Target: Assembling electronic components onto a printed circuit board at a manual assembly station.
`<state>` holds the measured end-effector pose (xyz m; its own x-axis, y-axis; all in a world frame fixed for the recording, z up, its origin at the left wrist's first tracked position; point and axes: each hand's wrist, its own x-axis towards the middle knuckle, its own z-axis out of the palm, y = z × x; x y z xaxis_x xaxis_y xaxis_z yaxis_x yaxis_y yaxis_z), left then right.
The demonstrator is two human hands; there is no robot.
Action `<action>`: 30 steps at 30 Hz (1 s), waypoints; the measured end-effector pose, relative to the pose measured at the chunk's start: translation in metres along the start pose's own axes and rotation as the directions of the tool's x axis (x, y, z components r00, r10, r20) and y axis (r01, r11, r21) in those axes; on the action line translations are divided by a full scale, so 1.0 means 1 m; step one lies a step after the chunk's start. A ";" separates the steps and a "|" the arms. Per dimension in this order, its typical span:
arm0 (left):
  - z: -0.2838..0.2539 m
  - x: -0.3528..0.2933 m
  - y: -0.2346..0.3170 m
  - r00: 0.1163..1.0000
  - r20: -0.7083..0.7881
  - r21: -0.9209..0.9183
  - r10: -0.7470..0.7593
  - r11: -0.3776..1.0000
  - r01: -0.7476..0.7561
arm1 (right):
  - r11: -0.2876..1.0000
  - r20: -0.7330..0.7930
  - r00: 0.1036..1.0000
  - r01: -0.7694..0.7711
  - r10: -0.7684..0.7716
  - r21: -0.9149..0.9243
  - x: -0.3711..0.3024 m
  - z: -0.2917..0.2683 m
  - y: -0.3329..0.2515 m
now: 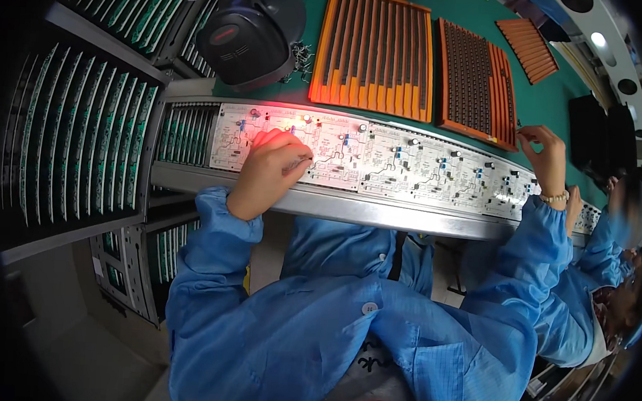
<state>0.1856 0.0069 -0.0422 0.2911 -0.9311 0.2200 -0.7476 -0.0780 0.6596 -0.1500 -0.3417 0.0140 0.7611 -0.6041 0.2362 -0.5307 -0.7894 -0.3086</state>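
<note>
My left hand [268, 169] is over the leftmost white circuit boards [226, 150], with fingers pinched together. A small dark tip shows between thumb and finger, too small to name. Red light falls on this hand and the board around it. My right hand [549, 154], with a beaded bracelet at its wrist, is raised beside the near right corner of an orange slotted tray [503, 94] of small dark parts. Its thumb and fingertips come together at a tiny dark thing I cannot make out. The boards carry blue, black and silver parts and lie in a row along a metal rail [406, 217].
Another orange tray [374, 52] holds long strips of parts, and a smaller one [528, 50] lies farther back. A black device [245, 43] stands beside loose metal pieces [298, 60]. Racks of green boards [80, 140] fill the left. A co-worker's blue sleeve [598, 248] is at right.
</note>
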 end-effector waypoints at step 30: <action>0.010 -0.022 0.017 0.944 0.192 0.506 0.270 0.797 -0.331 | 0.913 0.076 0.955 0.250 -0.288 0.322 -0.016 0.076 -0.211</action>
<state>0.1610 0.0223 -0.0431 -0.0415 -0.9679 0.2480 -0.9939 0.0654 0.0888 -0.0223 -0.1570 0.0051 0.9078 -0.3408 0.2445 -0.1742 -0.8365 -0.5195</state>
